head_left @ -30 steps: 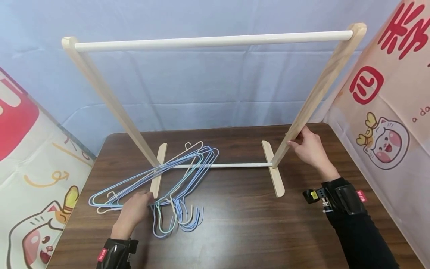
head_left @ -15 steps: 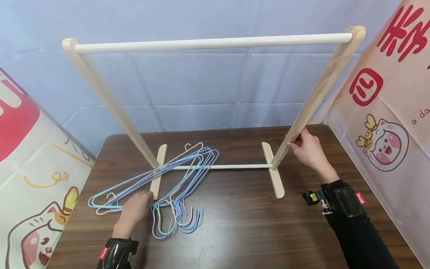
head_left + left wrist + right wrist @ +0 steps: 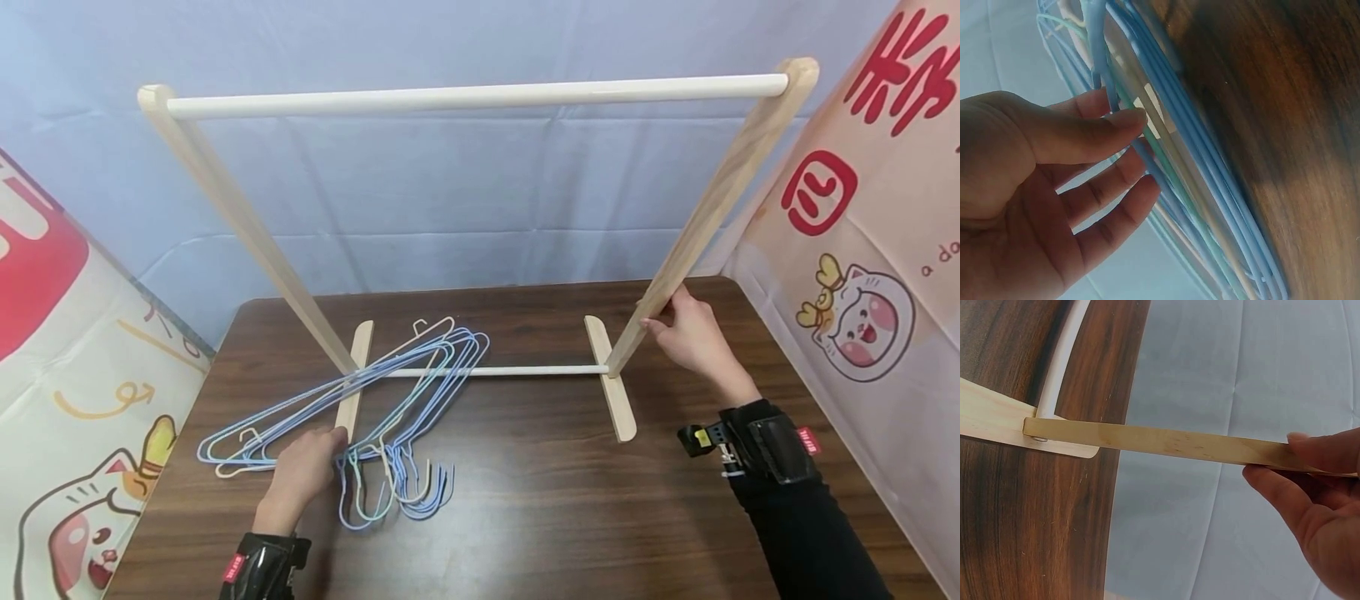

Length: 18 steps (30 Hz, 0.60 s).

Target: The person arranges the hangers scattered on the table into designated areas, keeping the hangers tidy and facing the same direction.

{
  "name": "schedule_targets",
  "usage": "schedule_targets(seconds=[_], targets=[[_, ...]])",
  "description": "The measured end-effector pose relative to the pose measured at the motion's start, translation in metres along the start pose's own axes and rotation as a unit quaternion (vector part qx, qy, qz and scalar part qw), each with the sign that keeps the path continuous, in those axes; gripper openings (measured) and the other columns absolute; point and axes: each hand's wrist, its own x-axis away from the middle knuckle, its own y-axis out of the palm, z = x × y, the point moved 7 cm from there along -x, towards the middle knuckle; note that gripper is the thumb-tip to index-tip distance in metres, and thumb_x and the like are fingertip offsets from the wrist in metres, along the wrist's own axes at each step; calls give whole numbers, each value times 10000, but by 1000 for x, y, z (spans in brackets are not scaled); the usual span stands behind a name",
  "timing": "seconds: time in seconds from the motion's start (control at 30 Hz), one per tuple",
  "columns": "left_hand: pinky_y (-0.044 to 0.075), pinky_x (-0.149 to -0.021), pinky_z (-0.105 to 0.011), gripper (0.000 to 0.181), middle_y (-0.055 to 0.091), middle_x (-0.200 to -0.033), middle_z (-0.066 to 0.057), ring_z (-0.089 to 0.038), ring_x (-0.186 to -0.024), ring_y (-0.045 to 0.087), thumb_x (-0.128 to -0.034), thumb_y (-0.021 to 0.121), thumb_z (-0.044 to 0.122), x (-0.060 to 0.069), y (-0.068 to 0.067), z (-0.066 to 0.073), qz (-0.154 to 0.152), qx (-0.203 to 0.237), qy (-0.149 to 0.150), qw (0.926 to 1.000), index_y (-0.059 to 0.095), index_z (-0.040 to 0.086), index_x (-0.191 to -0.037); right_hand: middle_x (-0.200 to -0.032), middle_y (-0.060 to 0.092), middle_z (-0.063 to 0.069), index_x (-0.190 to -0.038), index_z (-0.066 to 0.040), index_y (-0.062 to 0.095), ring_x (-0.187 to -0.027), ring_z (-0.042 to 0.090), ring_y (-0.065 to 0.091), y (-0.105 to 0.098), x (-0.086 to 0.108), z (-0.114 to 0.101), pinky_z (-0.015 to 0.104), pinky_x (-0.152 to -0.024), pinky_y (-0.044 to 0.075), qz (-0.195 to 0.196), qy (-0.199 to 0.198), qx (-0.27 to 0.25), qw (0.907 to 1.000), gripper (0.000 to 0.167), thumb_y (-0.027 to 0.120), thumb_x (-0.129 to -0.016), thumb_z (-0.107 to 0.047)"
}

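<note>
A small wooden clothes rack (image 3: 480,96) stands upright on the table, with white bars joining its two wooden posts. My right hand (image 3: 693,333) holds the lower part of the right post (image 3: 712,212). In the right wrist view, thumb and fingers grip the edges of that post (image 3: 1166,442). A pile of wire hangers (image 3: 450,358), mostly blue with some green and cream, lies across the rack's left foot (image 3: 362,342). My left hand (image 3: 303,471) is at the near side of this pile. In the left wrist view, its thumb and forefinger pinch a blue hanger (image 3: 1109,84).
The dark wood table (image 3: 525,500) carries rack and hangers. The right foot (image 3: 618,408) of the rack juts toward me. A pale blue cloth (image 3: 450,183) hangs behind, and printed cloths stand at the left (image 3: 45,358) and right (image 3: 900,433).
</note>
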Motion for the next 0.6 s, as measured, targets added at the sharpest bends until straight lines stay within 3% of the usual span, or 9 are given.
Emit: schedule_targets(seconds=[0.6], targets=[[395,-467,-326,251,517,-638,-24,-192,-576,498,-635,634,-118,1,-10,7,-26,-141,16,9999,535,101,-709,-934,548,300,-1134,89,427,-850,439,566,0,0,-1,454,-637,438,63,-103,18,9999,349,595,-841,-1]])
